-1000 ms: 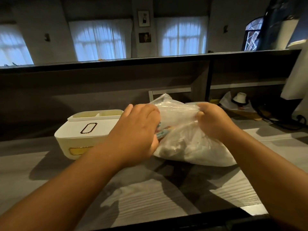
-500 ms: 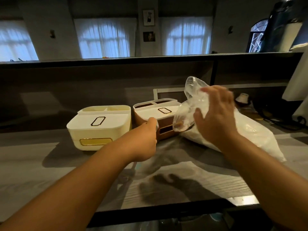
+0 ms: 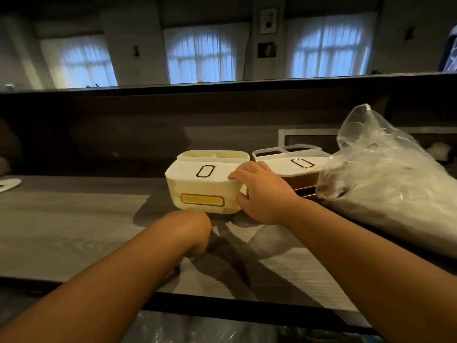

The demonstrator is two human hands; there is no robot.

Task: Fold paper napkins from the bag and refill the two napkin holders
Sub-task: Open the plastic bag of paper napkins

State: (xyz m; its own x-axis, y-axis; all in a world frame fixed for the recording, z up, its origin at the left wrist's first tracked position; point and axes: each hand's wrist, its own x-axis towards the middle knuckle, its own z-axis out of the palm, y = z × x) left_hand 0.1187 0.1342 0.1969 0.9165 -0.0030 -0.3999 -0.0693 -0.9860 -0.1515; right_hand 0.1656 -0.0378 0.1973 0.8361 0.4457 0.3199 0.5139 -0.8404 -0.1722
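Observation:
A cream napkin holder with a gold label stands mid-table. My right hand grips its front right corner, thumb on the side and fingers on the lid. Right behind it is a brown napkin holder with a white lid. A clear plastic bag full of white napkins lies at the right, leaning against the brown holder. My left hand rests just in front of the cream holder, curled into a fist with its fingers tucked under, and nothing shows in it.
The grey wood-grain table ends in a dark front edge near me. A dark raised counter wall runs behind the holders. A white object lies at the far left edge.
My right hand let go of the bag, which now lies at the right, and took hold of the cream holder. My left hand drew back from the brown holder toward me.

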